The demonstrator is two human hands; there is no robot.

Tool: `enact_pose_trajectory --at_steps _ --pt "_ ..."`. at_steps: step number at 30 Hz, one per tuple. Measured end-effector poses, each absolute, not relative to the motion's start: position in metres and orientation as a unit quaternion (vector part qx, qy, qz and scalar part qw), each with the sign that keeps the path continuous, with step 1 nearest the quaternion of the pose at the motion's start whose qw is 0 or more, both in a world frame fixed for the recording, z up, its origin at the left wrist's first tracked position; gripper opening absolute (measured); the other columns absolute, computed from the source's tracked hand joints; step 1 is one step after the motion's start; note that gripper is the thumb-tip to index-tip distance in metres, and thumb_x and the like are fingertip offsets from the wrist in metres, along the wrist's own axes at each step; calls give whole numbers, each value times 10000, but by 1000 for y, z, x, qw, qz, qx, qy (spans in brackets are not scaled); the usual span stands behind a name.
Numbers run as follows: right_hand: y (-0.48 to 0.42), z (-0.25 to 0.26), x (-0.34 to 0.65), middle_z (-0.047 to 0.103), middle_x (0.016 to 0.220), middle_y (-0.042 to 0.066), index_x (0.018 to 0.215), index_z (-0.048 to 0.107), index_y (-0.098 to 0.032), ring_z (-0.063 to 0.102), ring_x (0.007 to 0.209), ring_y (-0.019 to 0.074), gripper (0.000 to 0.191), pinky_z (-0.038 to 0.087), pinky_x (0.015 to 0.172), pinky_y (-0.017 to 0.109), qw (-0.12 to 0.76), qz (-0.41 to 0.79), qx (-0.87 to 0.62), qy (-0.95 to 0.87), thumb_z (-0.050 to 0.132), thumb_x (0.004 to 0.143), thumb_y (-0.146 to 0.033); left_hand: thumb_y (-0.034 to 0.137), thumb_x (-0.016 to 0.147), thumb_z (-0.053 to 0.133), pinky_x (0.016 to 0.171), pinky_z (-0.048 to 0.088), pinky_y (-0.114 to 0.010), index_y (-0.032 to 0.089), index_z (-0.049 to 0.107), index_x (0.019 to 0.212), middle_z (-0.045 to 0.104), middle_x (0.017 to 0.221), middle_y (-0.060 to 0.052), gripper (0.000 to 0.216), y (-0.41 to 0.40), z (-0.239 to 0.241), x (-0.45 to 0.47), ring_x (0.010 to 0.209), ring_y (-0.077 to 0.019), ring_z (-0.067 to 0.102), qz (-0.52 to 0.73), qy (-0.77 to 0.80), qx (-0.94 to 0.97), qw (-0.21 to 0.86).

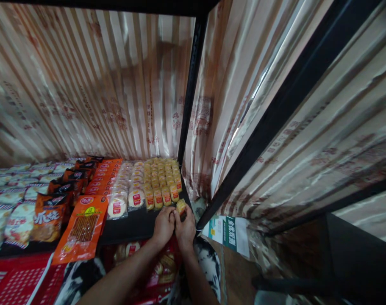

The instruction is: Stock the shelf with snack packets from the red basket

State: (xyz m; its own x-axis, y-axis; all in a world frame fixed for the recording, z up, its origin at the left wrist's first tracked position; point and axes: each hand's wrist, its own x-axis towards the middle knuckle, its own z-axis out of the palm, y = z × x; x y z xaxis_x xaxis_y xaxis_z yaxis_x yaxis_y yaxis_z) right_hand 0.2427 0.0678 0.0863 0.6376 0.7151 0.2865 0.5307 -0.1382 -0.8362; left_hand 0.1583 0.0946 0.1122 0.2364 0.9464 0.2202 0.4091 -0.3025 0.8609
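Pack (181, 206): probably light, soft, crushable; best held by sides | right hand (185, 228): fingers pinch it | left hand (163, 225), its 8 o'clock: grip unclear

The snack (181, 206) in my fingers (190, 218) is wrapped in thin, shiny plastic. The cakes (118, 206) gleam under clear film; the curtain (129, 84) looks like satiny cloth, the post (191, 84) like smooth metal, the shelf (126, 228) matt, the basket (18, 264) smooth plastic.

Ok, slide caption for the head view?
Left hand and right hand meet at a yellow packet, near rows of similar packets.
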Motion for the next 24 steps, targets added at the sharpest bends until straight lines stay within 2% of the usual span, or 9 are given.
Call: enact_pose_trajectory --at_steps 3,7,11,13,19,24 --pt "68 85 242 592 1109 189 1181 519 -88 524 1053 289 570 420 887 431 507 75 -748 -423 454 804 -509 68 757 423 926 414 -386 168 633 987 621 1016 -84 327 101 120 154 1017 -221 523 367 479 768 213" --pt "71 80 241 588 1108 200 1240 473 -80 599 902 257 627 505 705 365 525 125 -741 -399 460 798 -524 67 748 446 1046 287 -485 183 548 1182 469 1332 -68 461 117 122 148 1304 -274 266 312 428 845 71" --pt "72 72 242 554 1179 196 1267 447 -99 587 950 246 634 522 688 336 563 141 -712 -396 476 794 -520 114 799 436 1069 222 -516 216 375 1346 317 1452 -20 560 133 115 145 1371 -276 84 241 381 892 -10" --pt "72 69 243 539 1192 209 1266 444 -81 581 949 244 627 521 714 347 560 137 -709 -407 471 805 -505 150 826 423 1082 192 -511 208 324 1374 293 1463 -15 560 138 110 144 1376 -266 60 217 365 905 -36" --pt "70 69 245 545 1171 202 1261 454 -100 585 749 188 564 516 665 338 545 103 -715 -425 435 838 -472 195 849 403 1096 156 -491 209 280 1393 289 1463 -27 558 145 96 144 1378 -236 94 198 335 919 -71" --pt "78 74 248 527 1193 219 1300 411 -81 588 810 209 563 503 731 365 527 72 -722 -443 394 858 -430 137 818 404 1105 134 -488 200 314 1379 297 1460 -30 572 144 94 144 1378 -229 98 200 353 912 -61"
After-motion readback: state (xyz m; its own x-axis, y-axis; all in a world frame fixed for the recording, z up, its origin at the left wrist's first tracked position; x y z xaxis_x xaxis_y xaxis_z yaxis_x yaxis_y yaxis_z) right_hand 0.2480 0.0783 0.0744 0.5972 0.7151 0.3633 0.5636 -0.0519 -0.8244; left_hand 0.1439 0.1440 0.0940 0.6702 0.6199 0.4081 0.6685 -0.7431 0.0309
